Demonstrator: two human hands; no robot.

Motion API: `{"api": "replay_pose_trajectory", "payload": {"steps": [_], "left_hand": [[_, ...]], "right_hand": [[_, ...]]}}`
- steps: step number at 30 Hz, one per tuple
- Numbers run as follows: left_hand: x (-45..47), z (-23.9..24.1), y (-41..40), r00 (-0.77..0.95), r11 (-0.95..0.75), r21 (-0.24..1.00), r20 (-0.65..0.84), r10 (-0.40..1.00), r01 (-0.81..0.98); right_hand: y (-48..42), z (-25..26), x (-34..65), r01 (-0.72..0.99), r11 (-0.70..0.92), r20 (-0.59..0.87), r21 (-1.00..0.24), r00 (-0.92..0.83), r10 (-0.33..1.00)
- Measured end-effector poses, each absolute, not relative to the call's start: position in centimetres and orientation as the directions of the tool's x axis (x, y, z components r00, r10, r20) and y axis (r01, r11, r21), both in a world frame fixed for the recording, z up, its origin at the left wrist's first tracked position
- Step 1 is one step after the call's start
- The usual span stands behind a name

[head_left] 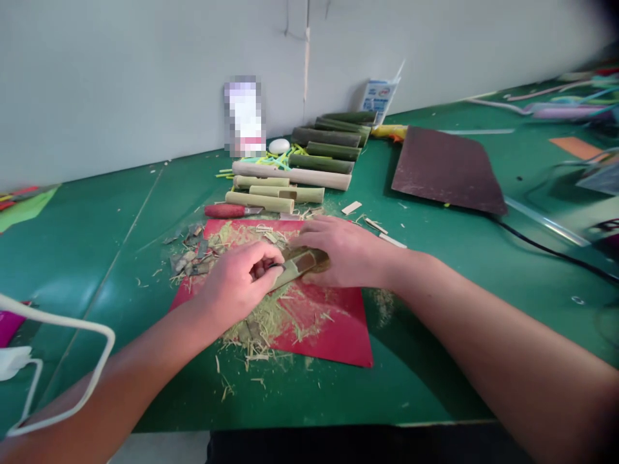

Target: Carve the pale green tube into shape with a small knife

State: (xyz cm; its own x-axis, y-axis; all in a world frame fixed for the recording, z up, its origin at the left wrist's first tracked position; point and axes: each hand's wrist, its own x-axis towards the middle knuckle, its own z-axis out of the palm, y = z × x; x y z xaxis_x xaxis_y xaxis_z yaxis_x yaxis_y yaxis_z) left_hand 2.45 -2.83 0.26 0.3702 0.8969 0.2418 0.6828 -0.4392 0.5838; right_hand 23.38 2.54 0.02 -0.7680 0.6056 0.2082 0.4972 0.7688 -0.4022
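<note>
My right hand (344,250) is closed round a short green bamboo piece (298,265) and holds it down on a red mat (333,322). My left hand (240,278) is closed round a small tool whose dark tip meets the near end of the bamboo; I cannot make out the tool. Pale green shavings (261,319) cover the mat around both hands.
A red-handled knife (231,210) lies just beyond the mat. Behind it lie several bamboo tubes (309,169), peeled and dark green. A brown sandpaper sheet (447,169) lies at the right, with a black cable (546,248) nearby. A white wire loop (68,361) sits at the near left.
</note>
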Motion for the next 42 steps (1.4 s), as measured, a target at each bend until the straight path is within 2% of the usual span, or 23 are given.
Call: {"api": "replay_pose_trajectory", "payload": {"steps": [6,11,14,19,25,31,39,42], "left_hand": [[2.3,0.6,-3.1,0.288,-0.43,0.629,0.32,0.903,0.648],[1.8,0.3,-2.4,0.163,-0.418,0.654,0.415,0.895,0.631],[1.6,-0.4,-1.6,0.134,-0.37,0.696,0.37,0.919,0.616],[1.7,-1.1,-1.3,0.138,-0.317,0.734,0.296,0.945,0.601],[1.8,-1.2,-1.8,0.229,-0.361,0.682,0.28,0.932,0.636],[1.2,-0.9,-1.3,0.307,-0.485,0.477,0.405,0.861,0.733],[0.7,-1.4,-1.2,0.233,-0.382,0.571,0.318,0.919,0.726],[0.5,-1.4,-1.2,0.244,-0.399,0.559,0.334,0.911,0.726]], "right_hand": [[2.9,0.8,24.3,0.548,0.766,0.16,-0.335,-0.768,0.62],[1.1,0.7,22.5,0.703,0.635,0.172,-0.32,-0.616,0.769],[-0.2,0.4,21.3,0.78,0.513,0.125,-0.359,-0.504,0.855],[-1.4,0.2,20.5,0.819,0.444,0.106,-0.363,-0.437,0.893],[-1.6,0.0,20.2,0.851,0.414,0.073,-0.324,-0.414,0.907],[-1.9,0.2,20.1,0.856,0.403,0.081,-0.324,-0.4,0.913],[-2.1,0.4,20.3,0.856,0.411,0.051,-0.312,-0.417,0.907],[-2.1,0.3,20.3,0.859,0.407,0.045,-0.309,-0.414,0.909]]}}
